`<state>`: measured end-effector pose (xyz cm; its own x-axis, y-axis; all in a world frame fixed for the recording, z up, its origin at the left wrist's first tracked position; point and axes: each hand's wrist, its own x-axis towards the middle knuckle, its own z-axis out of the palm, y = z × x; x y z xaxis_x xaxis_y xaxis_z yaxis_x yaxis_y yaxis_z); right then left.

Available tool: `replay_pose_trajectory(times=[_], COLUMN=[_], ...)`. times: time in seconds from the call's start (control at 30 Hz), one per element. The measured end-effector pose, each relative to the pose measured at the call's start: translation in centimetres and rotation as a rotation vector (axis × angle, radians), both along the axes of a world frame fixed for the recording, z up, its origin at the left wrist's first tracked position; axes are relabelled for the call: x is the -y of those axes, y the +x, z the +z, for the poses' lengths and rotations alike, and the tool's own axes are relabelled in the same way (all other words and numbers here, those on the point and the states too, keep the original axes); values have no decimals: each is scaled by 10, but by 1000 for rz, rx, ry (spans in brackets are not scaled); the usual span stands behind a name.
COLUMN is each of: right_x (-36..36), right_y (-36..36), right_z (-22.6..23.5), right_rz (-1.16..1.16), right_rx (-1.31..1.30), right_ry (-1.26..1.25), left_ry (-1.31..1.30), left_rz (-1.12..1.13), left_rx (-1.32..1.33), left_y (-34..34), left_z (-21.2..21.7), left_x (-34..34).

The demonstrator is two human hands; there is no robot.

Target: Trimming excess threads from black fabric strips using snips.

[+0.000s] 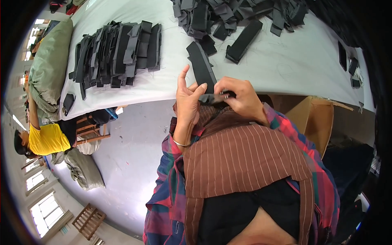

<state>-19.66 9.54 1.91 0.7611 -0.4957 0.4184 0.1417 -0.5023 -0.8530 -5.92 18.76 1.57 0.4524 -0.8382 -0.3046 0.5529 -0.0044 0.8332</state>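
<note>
White-covered table (286,77): runs across the upper part of the view, beyond the person's hands. Green sack (51,65): lies along the table's left end. Cardboard box (316,122): stands below the table edge, right side. Row of strips (118,53): dark, packed closely side by side on the table, left. Heap of strips (237,12): loose, overlapping, far side. Left hand (189,97): thumb pinching the dark cloth strip (200,63), one finger raised. Right hand (241,94): fingers curled, pinching its near end, which bends sideways between both hands at the table's near edge.
</note>
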Motion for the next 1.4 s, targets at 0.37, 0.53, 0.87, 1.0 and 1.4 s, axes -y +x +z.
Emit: replay_pose_trajectory(times=[0.37, 0.53, 0.87, 1.0, 1.4], right_x=[10, 11, 13, 15, 19], right_y=[8, 2, -20, -21, -23], right_z=[-13, 7, 11, 12, 11], right_rz=[-153, -196, -123, -93, -85], right_rx=[-155, -134, -250, -253, -228], right_ry=[553, 257, -215, -262, -174], left_ry=[14, 23, 41, 50, 60], left_rz=[-30, 10, 51, 57, 46], left_rx=[-50, 128, 75, 71, 69], left_y=[-1, -4, -5, -5, -1], left_z=[4, 1, 6, 4, 6], left_x=[-5, -6, -4, -5, -9])
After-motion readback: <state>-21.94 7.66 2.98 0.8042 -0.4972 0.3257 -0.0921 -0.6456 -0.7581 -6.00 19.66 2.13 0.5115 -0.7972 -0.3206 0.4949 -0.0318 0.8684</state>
